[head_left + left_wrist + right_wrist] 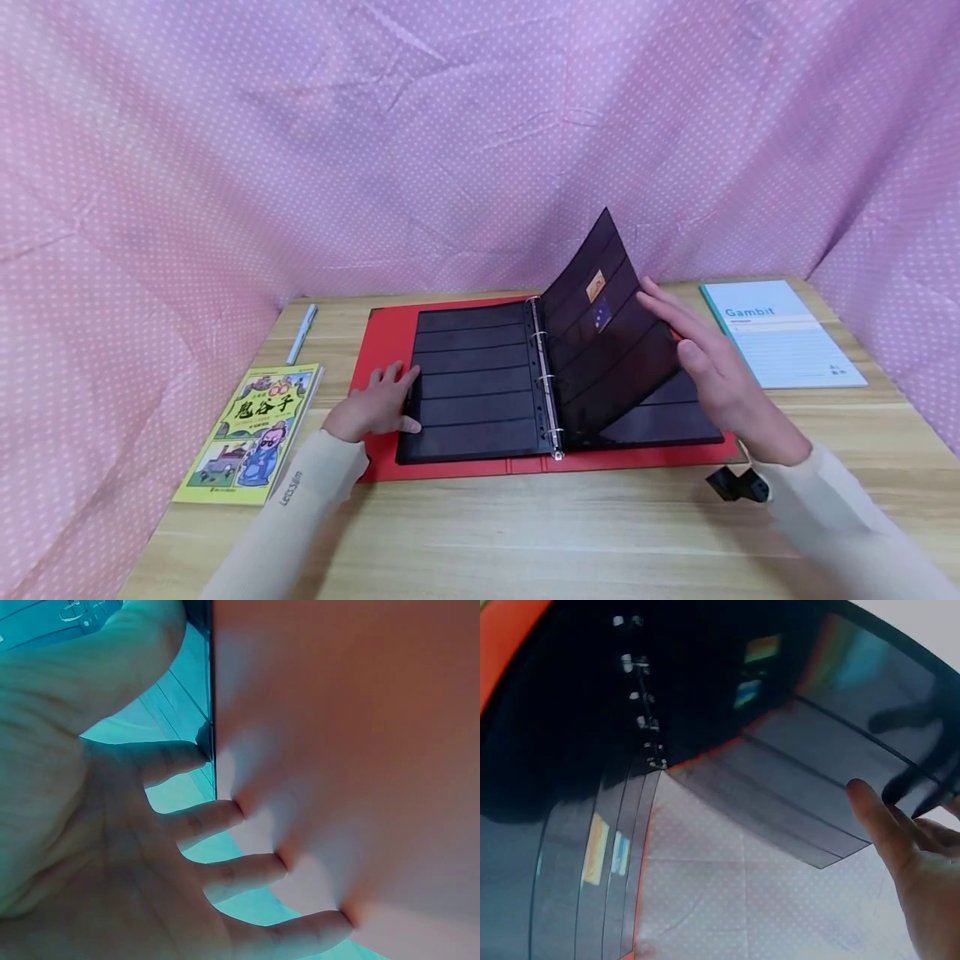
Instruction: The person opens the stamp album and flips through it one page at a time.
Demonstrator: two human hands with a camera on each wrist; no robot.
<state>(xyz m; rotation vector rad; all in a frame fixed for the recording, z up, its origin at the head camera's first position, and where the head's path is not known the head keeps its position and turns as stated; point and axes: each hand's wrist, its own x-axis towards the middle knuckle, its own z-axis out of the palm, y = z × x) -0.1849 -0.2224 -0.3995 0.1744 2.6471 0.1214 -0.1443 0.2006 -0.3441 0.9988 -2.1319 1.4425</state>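
Note:
A red ring binder [386,333] lies spread on the table, with black pocket pages on both sides of its metal rings [546,379]. My left hand [378,404] rests at the binder's left edge, fingers spread; in the left wrist view its fingertips touch the cover [360,787]. One black page [600,350] stands raised and tilted on the right half, bearing two small stamps, one orange [596,286] and one blue [602,315]. Against that page's outer edge is my right hand [712,375], its fingers straight; the right wrist view shows its thumb [877,821] overlapping the page.
To the left lie a yellow illustrated book [251,437] and a light blue pen [302,333]. A pale blue notebook [783,333] lies at the right. Pink dotted cloth [480,150] hangs behind the wooden table [525,533].

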